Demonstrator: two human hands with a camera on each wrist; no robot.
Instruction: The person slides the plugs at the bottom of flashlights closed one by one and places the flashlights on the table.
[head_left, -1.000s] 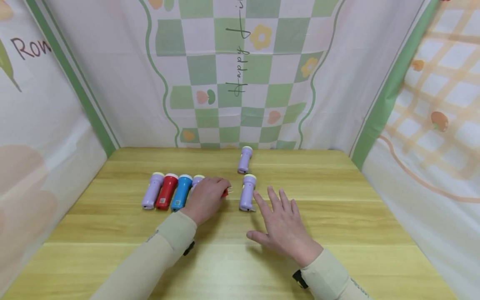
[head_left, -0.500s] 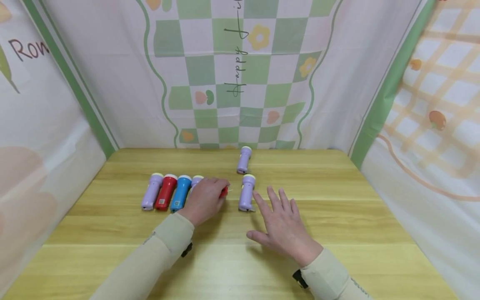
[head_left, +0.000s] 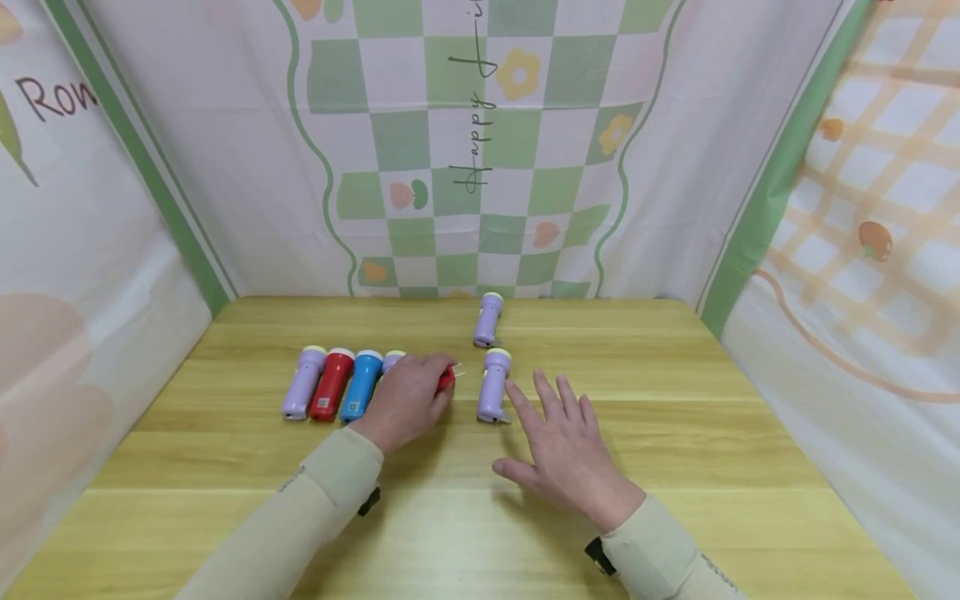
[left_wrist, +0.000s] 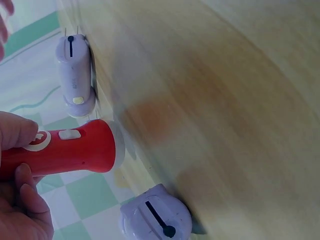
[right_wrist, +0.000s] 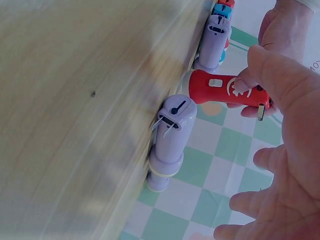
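My left hand (head_left: 405, 396) grips a red flashlight (head_left: 446, 378) upright, its white head down over the table. The thumb lies on its white-marked side in the left wrist view. Metal plug prongs (right_wrist: 261, 112) stick out sideways from its tail end. Whether the head touches the table I cannot tell. Right of it lies a lilac flashlight (head_left: 493, 386) with prongs folded out. My right hand (head_left: 570, 446) hovers beside that one with fingers spread, holding nothing. Left of the left hand, another lilac flashlight (head_left: 393, 359) is mostly hidden behind the hand.
To the left, in a row, lie a blue flashlight (head_left: 362, 386), a red flashlight (head_left: 332, 385) and a lilac flashlight (head_left: 304, 384). One more lilac flashlight (head_left: 488, 319) lies farther back. The wooden table (head_left: 480, 533) ends at a patterned cloth backdrop (head_left: 480, 150).
My left hand has shifted slightly left, and the red flashlight's tail end with its prongs has turned a little and shows more. My right hand stays in place.
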